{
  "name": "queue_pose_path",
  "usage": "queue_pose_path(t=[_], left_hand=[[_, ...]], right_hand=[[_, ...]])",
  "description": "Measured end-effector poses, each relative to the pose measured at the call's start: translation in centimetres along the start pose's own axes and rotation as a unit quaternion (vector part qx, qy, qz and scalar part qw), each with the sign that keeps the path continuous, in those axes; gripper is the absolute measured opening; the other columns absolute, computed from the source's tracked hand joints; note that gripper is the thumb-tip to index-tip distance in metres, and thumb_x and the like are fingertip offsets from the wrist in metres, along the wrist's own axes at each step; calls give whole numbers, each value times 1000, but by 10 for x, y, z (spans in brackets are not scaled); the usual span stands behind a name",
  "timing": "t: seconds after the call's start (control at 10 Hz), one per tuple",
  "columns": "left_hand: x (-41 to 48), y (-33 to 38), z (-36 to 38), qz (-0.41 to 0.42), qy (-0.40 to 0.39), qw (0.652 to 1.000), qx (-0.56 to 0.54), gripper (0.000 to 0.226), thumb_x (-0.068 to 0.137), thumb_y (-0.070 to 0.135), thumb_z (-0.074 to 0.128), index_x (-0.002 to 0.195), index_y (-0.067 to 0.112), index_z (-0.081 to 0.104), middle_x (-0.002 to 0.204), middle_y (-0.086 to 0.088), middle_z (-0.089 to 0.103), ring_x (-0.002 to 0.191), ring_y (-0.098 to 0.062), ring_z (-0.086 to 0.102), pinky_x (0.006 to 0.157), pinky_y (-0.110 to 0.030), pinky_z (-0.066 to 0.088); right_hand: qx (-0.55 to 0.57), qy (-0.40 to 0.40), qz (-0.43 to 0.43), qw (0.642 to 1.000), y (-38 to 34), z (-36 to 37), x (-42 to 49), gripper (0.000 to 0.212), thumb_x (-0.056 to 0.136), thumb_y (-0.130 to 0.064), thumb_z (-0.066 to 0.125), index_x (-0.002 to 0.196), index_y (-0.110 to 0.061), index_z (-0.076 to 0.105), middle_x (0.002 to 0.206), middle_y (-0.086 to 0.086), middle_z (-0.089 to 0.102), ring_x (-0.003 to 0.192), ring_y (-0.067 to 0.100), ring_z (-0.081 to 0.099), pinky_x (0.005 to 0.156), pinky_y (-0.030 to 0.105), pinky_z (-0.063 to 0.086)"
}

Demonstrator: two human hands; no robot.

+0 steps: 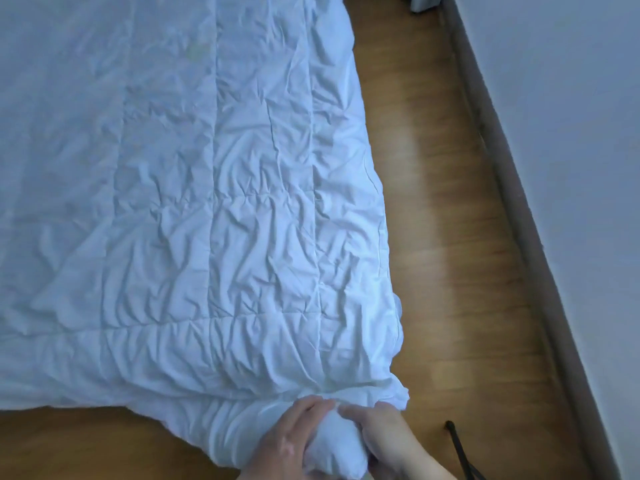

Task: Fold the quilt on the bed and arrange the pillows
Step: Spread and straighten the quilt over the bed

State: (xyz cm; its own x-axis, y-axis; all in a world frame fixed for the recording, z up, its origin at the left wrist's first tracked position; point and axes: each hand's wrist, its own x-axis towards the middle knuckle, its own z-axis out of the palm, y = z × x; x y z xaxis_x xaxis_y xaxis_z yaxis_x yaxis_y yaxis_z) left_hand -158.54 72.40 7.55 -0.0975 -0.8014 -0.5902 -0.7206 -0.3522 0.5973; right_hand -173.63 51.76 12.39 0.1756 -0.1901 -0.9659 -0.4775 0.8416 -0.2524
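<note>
Wooden floor (446, 237) borders a pale wall (571, 133) at right. The white quilt (180, 202) lies spread flat, extending up and left from the near right corner. Both hands clamp that bunched corner: left hand (287, 441) and right hand (384, 438), fingers closed on fabric. No pillows visible.

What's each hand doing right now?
Left hand: closed on the bunched corner of the quilt.
Right hand: closed on the same corner.
</note>
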Motion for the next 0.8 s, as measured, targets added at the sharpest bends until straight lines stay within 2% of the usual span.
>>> queue_pose_path(t=[0.1,0.2,0.3,0.4,0.5,0.6,0.7,0.8], left_hand=[[-11,4,-58,-21,8,999,-36,37,78,30,56,111,47,57,106,18,67,98,1,62,87,-18,49],[24,53,-159,-31,114,985,-127,46,76,15,57,115,40,59,96,14,72,86,-3,66,76,-17,52],[40,62,-211,-50,82,985,-143,39,77,23,53,111,41,59,92,7,73,85,-12,68,76,-31,55],[35,72,-245,-22,85,982,-168,15,83,28,58,97,32,62,85,8,71,82,-16,66,75,-35,54],[39,98,-281,-17,106,978,-180,16,89,39,61,78,28,57,77,11,65,75,-13,62,70,-34,49],[39,122,-295,-7,112,980,-165,27,90,46,63,79,22,57,71,12,58,66,-7,51,65,-28,42],[41,149,-303,-3,141,978,-156,30,85,48,65,80,21,54,70,9,53,65,-5,45,63,-25,36],[47,170,-309,-16,158,975,-155,29,76,49,76,82,27,58,69,12,56,64,-3,48,61,-20,37]], right_hand=[[117,-6,29,993,-50,16,-52,32,78,-13,80,103,3,70,96,20,76,85,36,75,75,49,61],[-94,42,-39,994,-81,22,-71,39,84,-41,69,88,-3,69,77,10,75,67,24,73,62,33,55],[-303,136,-220,917,-121,17,-97,33,90,-52,60,97,-20,65,88,-9,73,80,6,68,72,24,52],[-309,-12,-334,891,-152,19,-126,31,99,-51,53,126,-38,61,129,-24,60,123,-6,52,100,17,39],[-331,-100,-348,871,-176,20,-150,43,89,-50,69,129,-37,60,130,-21,63,126,-1,54,105,23,42],[-390,16,-453,801,-192,20,-162,17,86,-45,74,102,-44,67,100,-25,70,95,-2,65,81,22,49],[-404,64,-503,761,-203,3,-166,21,90,-49,67,84,-29,66,78,-12,67,71,10,60,66,35,50],[-407,40,-529,743,-215,-32,-170,38,89,-57,61,79,-21,60,71,-1,61,63,18,54,59,39,44]])
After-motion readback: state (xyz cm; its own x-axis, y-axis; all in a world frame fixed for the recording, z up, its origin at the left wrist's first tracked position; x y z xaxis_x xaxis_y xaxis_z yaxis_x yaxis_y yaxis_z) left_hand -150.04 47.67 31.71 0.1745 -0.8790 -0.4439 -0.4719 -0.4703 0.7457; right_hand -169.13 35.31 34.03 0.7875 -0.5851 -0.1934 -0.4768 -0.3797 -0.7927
